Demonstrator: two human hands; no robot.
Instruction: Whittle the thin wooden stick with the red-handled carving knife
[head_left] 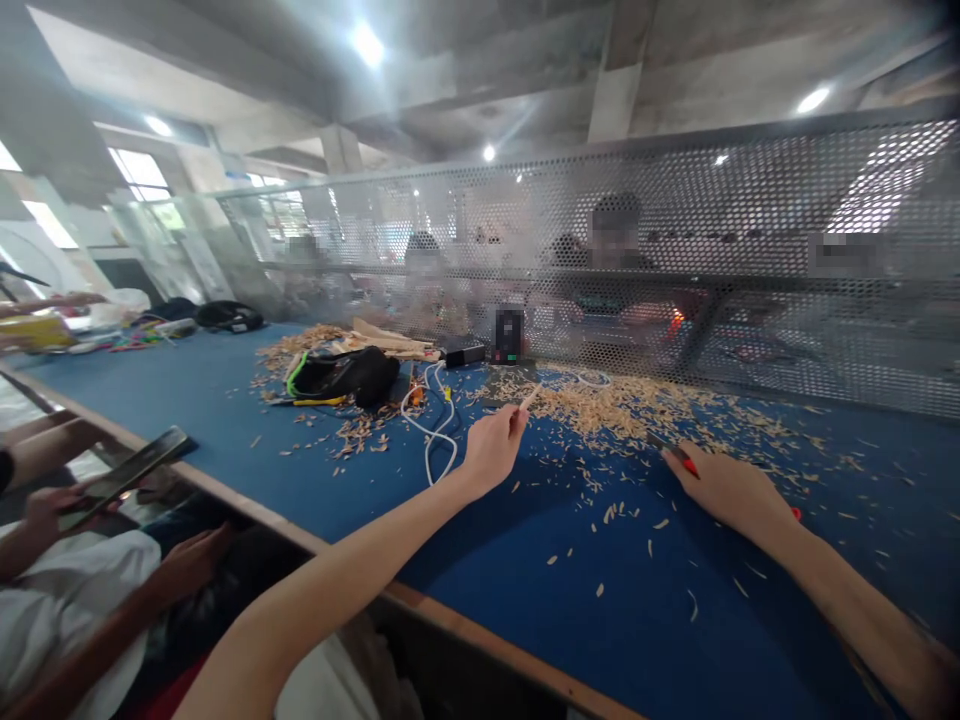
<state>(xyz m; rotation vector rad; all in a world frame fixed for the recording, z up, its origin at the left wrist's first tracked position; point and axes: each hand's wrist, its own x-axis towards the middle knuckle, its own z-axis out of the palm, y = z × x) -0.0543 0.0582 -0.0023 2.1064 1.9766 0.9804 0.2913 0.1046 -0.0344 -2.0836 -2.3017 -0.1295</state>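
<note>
My left hand (493, 447) is closed in a pinch around a thin, pale wooden stick (533, 395), whose tip points up and away from me. Over to the right, my right hand (731, 490) grips a knife (684, 460) with red on its handle; its dark blade reaches left toward the shavings. The fingers hide most of the handle. Curled wood shavings (622, 408) lie in a broad heap beyond both hands, with loose ones scattered nearer me on the blue tabletop (525, 600). A gap separates the stick from the knife.
A perforated metal screen (750, 220) rises along the table's back, people behind it. A black pouch (345, 375), wood strips (390, 338), a white cable (429, 440) and a phone (508, 334) lie left of centre. At far left, another person holds a phone (135, 470).
</note>
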